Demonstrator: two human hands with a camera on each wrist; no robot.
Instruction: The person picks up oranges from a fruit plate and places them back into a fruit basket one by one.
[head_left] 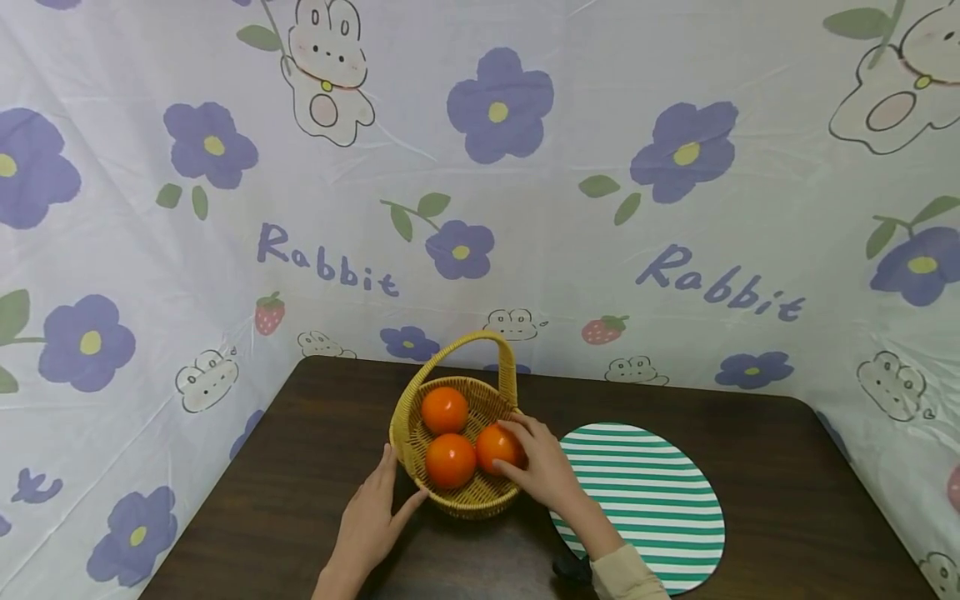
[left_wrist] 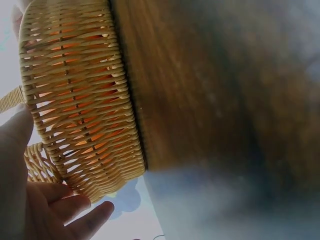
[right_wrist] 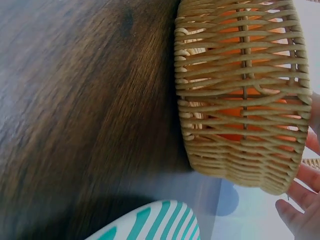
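A yellow wicker basket (head_left: 474, 505) with a tall arched handle stands on the dark table, holding three oranges. One orange (head_left: 445, 410) lies at the back, another orange (head_left: 450, 462) at the front left. My right hand (head_left: 546, 465) reaches over the right rim and grips the right-hand orange (head_left: 495, 448) between thumb and fingers, low inside the basket. At the basket's left side my left hand (head_left: 366, 523) rests with thumb and fingers spread, fingertips right at the rim. In the left wrist view its thumb (left_wrist: 17, 125) lies by the handle's foot.
Right of the basket lies a round placemat (head_left: 652, 500) with green and white stripes, partly under the right forearm. A dark wooden table (head_left: 285, 475) carries everything. Behind it hangs a white cloth (head_left: 570, 250) printed with purple flowers and rabbits.
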